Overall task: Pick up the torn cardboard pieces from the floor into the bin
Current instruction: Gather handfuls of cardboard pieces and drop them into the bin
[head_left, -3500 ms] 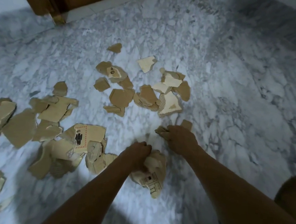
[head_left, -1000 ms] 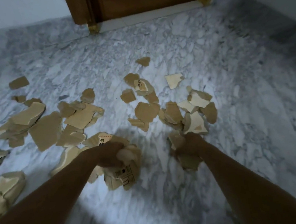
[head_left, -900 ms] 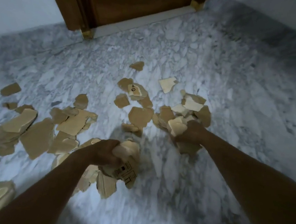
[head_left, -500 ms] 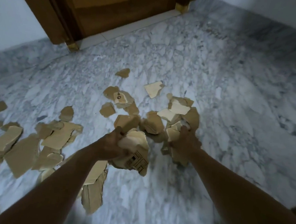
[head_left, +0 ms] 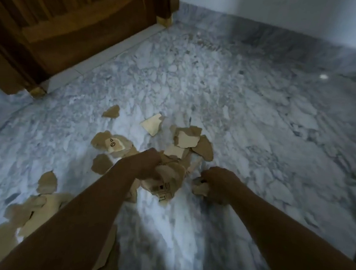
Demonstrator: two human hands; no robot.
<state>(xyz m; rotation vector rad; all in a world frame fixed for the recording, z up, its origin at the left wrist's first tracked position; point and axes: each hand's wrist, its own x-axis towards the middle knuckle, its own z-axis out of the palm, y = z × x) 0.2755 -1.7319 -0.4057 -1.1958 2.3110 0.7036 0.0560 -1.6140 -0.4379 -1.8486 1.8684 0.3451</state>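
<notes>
Torn cardboard pieces (head_left: pixel 190 140) lie scattered over the marble floor (head_left: pixel 251 111) in two loose groups. One cluster sits in the middle, just beyond our hands, and a bigger pile (head_left: pixel 30 212) lies at the near left, partly under our left forearm. Our left hand (head_left: pixel 145 166) reaches forward on a nearly straight arm, its fingers curled tight round a crumpled wad (head_left: pixel 166 185) of brown pieces. A printed scrap hangs from the bottom of that wad, and we cannot tell whether it touches the floor. Our right hand (head_left: pixel 219 182) is just to the right, knuckles up and low over the floor, fingers closed on a small pale scrap (head_left: pixel 199 188) that pokes out on its left side. The two hands are near each other but apart. A labelled piece (head_left: pixel 113 146) lies at the left of the middle cluster, with a pale square piece (head_left: pixel 152 124) and a small brown one (head_left: pixel 111 111) farther off. A wooden door (head_left: pixel 64 19) stands at the far left and a wall (head_left: pixel 293 9) at the far right.
</notes>
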